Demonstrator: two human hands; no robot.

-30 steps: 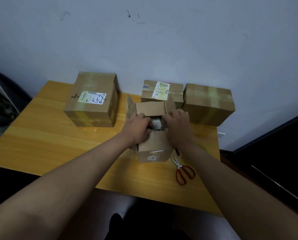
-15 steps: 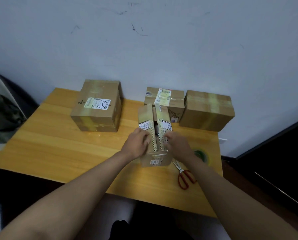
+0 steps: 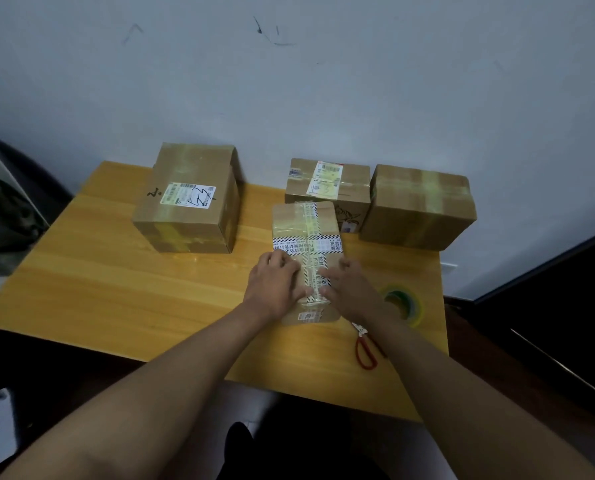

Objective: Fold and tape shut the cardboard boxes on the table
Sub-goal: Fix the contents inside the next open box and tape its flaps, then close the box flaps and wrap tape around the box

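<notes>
A small cardboard box (image 3: pixel 304 225) lies in the middle of the wooden table (image 3: pixel 116 285), its two top flaps folded flat and meeting along a seam with old striped tape. My left hand (image 3: pixel 278 284) presses flat on the left flap near the front. On the right flap rests my right hand (image 3: pixel 349 289), fingers spread toward the seam. A roll of greenish tape (image 3: pixel 405 304) lies just right of my right wrist. Red-handled scissors (image 3: pixel 365 348) lie near the front edge, partly under my right forearm.
Three taped boxes stand along the wall: a large one (image 3: pixel 188 199) at the back left, a labelled one (image 3: pixel 327 183) behind the small box, and one (image 3: pixel 419 206) at the back right. A dark chair (image 3: pixel 9 216) stands left of the table.
The two top flaps, upright and open a second ago, have been pushed down flat. Both hands moved from inside the box onto the closed flaps. The view shifted down.
</notes>
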